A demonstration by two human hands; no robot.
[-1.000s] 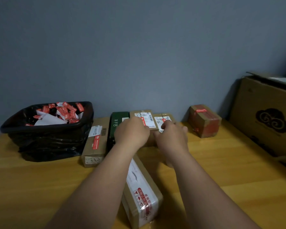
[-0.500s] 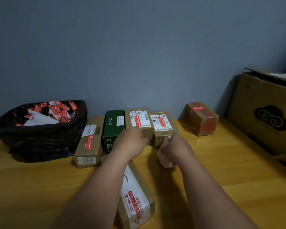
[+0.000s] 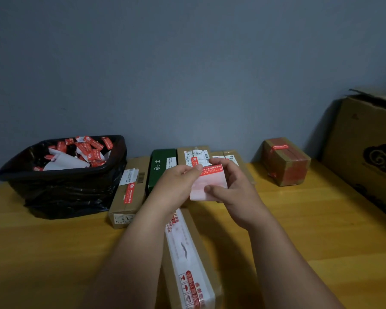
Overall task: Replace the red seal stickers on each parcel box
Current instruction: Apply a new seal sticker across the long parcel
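My right hand (image 3: 232, 188) holds a small stack of sticker sheets (image 3: 210, 186), with a red seal sticker (image 3: 211, 170) along its top edge. My left hand (image 3: 178, 184) pinches that sticker's left end between thumb and finger. Behind my hands stands a row of parcel boxes: a brown box with a red seal (image 3: 129, 190), a dark green box (image 3: 162, 166), a brown box with a white label (image 3: 194, 156), and another (image 3: 230, 157) mostly hidden. A long taped parcel (image 3: 187, 259) lies under my forearms. A red-taped box (image 3: 285, 161) sits apart at the right.
A black-lined bin (image 3: 60, 181) at the left holds several peeled red stickers and white backing paper. A big open cardboard carton (image 3: 366, 152) stands at the right edge. The wooden table (image 3: 321, 219) runs up to a grey wall.
Both hands drew back from the row of boxes toward me. The sticker sheets have come into view, held up in my right hand, and my left fingers now pinch the top red sticker.
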